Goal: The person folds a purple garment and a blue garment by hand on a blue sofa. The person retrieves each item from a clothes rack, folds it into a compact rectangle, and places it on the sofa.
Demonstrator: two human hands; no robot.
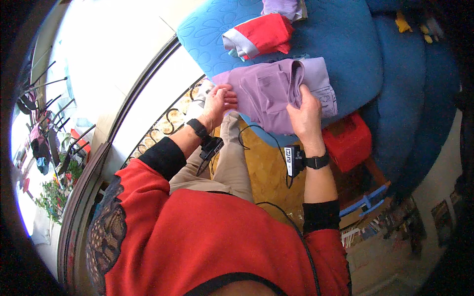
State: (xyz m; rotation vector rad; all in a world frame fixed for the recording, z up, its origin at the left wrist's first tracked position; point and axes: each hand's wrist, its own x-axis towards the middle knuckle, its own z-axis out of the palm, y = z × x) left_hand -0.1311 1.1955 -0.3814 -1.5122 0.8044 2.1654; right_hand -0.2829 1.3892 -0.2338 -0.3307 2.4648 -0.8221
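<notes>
A mauve folded garment [266, 92] lies near the front edge of the blue sofa seat [344, 40], partly over a pale lilac cloth [320, 79] with a dark printed pattern. My right hand [306, 111] grips the mauve garment's right side, thumb on top near an open fold. At its left edge is my left hand [219, 103], fingers curled against the cloth; whether it pinches the fabric I cannot tell. Beyond lies a folded red garment [264, 33] with a light grey band, and past it a striped lilac garment [283, 8].
A red box-like object [348, 142] stands beside the seat at right. Small yellow items [403, 23] lie on the far sofa part. Black cables run from the wrist-worn devices. A drying rack [48, 114] with hung items and a green plant [52, 198] are at far left.
</notes>
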